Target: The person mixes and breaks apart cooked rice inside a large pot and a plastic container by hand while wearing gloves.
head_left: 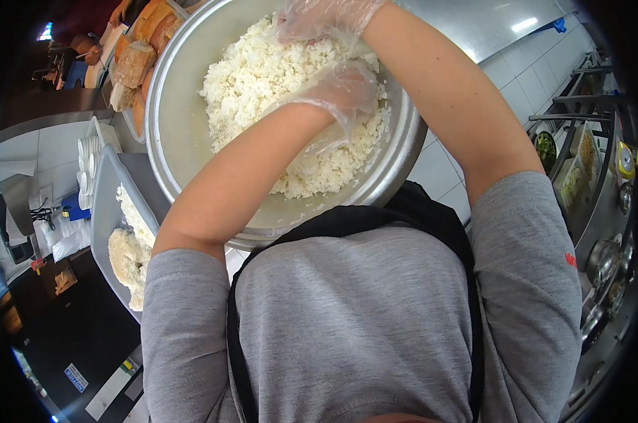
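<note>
White cooked rice [262, 77] is heaped in a large round metal bowl [169, 106] in front of my body. Both hands wear loose clear plastic gloves. My left hand [350, 88] reaches across the bowl and presses against the right part of the rice heap; its fingers are turned down and hidden. At the far side, my right hand [322, 20] rests on the top of the rice with its fingers curled into the grains. The upper frame edge cuts off part of this hand. Loose grains stick to the bowl's inner wall.
A grey plastic tub [107, 204] with more rice stands left of the bowl. Bread loaves [132, 63] lie at the upper left, near stacked white dishes [86, 162]. To the right are containers of chopped food [576, 173] and metal pans [604, 261]. A steel surface [467, 25] lies beyond.
</note>
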Demonstrator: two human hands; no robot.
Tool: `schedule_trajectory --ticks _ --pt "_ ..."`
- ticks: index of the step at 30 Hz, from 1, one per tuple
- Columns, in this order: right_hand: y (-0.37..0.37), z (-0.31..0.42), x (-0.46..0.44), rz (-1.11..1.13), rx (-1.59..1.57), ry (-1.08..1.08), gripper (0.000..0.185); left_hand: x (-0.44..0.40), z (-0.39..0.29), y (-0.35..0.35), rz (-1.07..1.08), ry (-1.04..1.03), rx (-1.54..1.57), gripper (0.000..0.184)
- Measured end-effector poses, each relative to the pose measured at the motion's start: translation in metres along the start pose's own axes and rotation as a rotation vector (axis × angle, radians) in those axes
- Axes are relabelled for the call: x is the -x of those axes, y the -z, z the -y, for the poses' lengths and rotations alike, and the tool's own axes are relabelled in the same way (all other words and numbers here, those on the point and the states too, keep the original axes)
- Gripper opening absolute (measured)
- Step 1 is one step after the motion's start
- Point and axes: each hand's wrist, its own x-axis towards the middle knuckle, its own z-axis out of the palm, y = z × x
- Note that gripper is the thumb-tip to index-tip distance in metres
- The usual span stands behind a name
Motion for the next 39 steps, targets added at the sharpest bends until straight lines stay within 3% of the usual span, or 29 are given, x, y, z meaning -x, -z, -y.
schedule_trajectory --ticks 4,8,9,10,12,13,15,17,19,21,24,26,30,33,35,39 --pt "-0.001 -0.003 -0.001 0.001 -0.031 0.038 0.037 0.037 -0.024 0.014 0.28 0.003 0.055 0.038" --pt "0.003 -0.002 0.0 0.037 -0.106 0.048 0.035 0.089 -0.024 -0.006 0.185 0.002 0.117 0.035" --pt "0.004 0.004 0.008 0.035 -0.099 0.07 0.035 0.102 -0.017 -0.028 0.041 -0.051 0.118 0.034" --pt "0.004 0.013 0.019 0.05 -0.322 -0.014 0.036 0.11 -0.017 -0.031 -0.107 -0.1 0.115 0.033" --pt "-0.002 0.011 0.012 0.075 -0.304 0.073 0.051 0.119 -0.022 -0.024 -0.043 -0.035 0.172 0.033" --pt "-0.005 0.011 0.003 0.069 -0.065 0.247 0.061 0.122 -0.024 -0.019 0.034 0.006 0.233 0.033" --pt "-0.014 0.009 0.008 0.149 0.094 0.384 0.066 0.114 -0.014 -0.032 0.002 0.083 0.25 0.034" --pt "-0.027 0.0 -0.014 0.293 0.133 0.374 0.064 0.112 -0.013 -0.024 0.0 0.241 0.498 0.035" --pt "-0.031 -0.002 -0.022 0.302 0.223 0.396 0.046 0.112 -0.006 -0.015 -0.06 0.309 0.476 0.036" --pt "-0.041 -0.013 -0.023 0.252 -0.054 0.473 0.033 0.125 -0.001 -0.006 -0.1 0.365 0.46 0.037" --pt "-0.042 -0.02 -0.018 0.221 -0.128 0.545 0.029 0.142 0.002 0.008 -0.305 0.453 0.586 0.043" --pt "-0.022 -0.002 0.001 0.187 -0.206 0.611 0.02 0.148 0.007 0.013 -0.476 0.543 0.481 0.047" --pt "-0.022 0.022 0.006 0.122 -0.147 0.748 0.022 0.159 0.006 0.025 -0.609 0.597 0.498 0.05" --pt "-0.019 0.033 0.01 0.101 -0.18 0.656 0.025 0.16 0.007 0.02 -0.676 0.611 0.375 0.053" --pt "-0.015 0.033 0.006 0.091 -0.106 0.612 0.032 0.166 0.003 0.024 -0.335 0.639 0.453 0.059" --pt "-0.019 0.037 0.015 0.092 0.01 0.593 0.046 0.183 -0.012 0.008 -0.303 0.533 0.284 0.067"
